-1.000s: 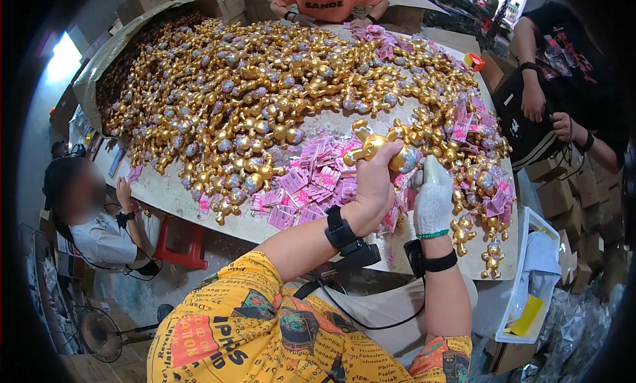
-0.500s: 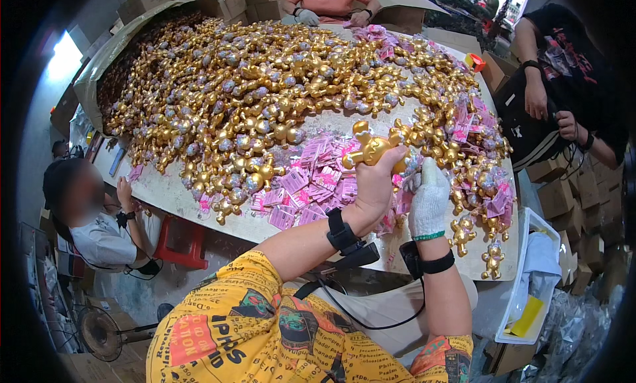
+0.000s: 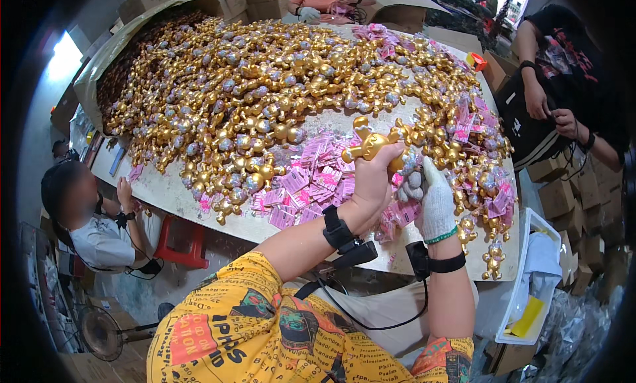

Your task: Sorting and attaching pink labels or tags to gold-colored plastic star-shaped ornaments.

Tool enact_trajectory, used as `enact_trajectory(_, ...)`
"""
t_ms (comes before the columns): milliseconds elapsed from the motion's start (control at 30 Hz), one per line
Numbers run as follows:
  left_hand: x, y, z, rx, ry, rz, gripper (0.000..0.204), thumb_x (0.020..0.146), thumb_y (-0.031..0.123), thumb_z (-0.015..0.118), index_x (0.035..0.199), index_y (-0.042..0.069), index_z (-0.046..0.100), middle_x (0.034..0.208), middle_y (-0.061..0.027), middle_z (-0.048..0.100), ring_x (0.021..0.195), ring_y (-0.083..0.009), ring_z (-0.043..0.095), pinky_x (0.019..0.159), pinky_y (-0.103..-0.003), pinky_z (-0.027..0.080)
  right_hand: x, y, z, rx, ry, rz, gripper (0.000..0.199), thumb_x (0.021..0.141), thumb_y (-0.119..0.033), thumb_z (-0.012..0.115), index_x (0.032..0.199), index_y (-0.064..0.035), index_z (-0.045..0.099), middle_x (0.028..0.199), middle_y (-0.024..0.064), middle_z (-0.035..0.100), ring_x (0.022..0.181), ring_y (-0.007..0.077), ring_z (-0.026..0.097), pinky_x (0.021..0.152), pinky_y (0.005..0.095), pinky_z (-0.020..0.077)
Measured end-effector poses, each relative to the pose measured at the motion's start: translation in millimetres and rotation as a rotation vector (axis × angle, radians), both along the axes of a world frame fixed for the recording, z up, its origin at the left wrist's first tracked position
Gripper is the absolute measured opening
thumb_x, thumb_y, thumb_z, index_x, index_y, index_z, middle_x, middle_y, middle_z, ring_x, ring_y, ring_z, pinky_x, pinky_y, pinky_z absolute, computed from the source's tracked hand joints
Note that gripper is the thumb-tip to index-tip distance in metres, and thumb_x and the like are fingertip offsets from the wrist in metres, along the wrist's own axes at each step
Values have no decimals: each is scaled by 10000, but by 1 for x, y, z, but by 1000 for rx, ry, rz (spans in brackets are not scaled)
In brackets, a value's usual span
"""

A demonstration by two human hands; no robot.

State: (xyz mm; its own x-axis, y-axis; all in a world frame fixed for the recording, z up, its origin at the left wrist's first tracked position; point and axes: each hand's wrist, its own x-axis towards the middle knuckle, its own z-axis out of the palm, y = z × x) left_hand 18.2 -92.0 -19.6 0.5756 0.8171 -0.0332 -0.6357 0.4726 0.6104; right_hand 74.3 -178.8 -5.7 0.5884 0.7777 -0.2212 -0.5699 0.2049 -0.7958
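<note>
Left hand [image 3: 376, 176] clamps a figure [image 3: 371, 144] — right hand [image 3: 434, 201] just right of it, grip unclear — cards [image 3: 322, 174] left of the figure.

A workshop: worktable [image 3: 165, 192] under piles of gold figurines [image 3: 252, 78], 3 co-workers [image 3: 106, 234] around it, cardboard boxes [image 3: 267, 9] beyond.

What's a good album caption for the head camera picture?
Bare left hand holds a gold figurine, gloved right hand close by, pink cards and a golden heap ahead.
</note>
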Motion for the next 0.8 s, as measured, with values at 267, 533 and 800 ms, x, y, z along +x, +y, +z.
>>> enact_trajectory(267, 3, 1, 0, -22, -7, 3, 143, 737, 74, 638, 852, 16, 574, 799, -19, 590, 714, -107, 571, 679, -249, 457, 2, 2, -16, -209, -909, -239, 296, 938, -270, 396, 709, -110, 495, 580, -43, 399, 499, 58, 353, 467, 217, 287)
enact_trajectory(533, -4, -4, 8, 37, 30, 16, 133, 740, 100, 635, 836, 26, 579, 788, -12, 586, 698, -104, 556, 666, -245, 443, -4, 6, -19, 30, -329, -264, 269, 938, -260, 420, 709, -128, 471, 595, -58, 393, 511, 42, 351, 461, 205, 269)
enact_trajectory(800, -7, -9, 0, 126, 64, 49, 131, 742, 120, 639, 821, 36, 576, 777, -4, 586, 696, -97, 550, 669, -246, 438, 2, 13, -51, -179, -796, -498, 263, 932, -291, 424, 772, -107, 523, 624, -46, 449, 510, 40, 381, 447, 204, 289)
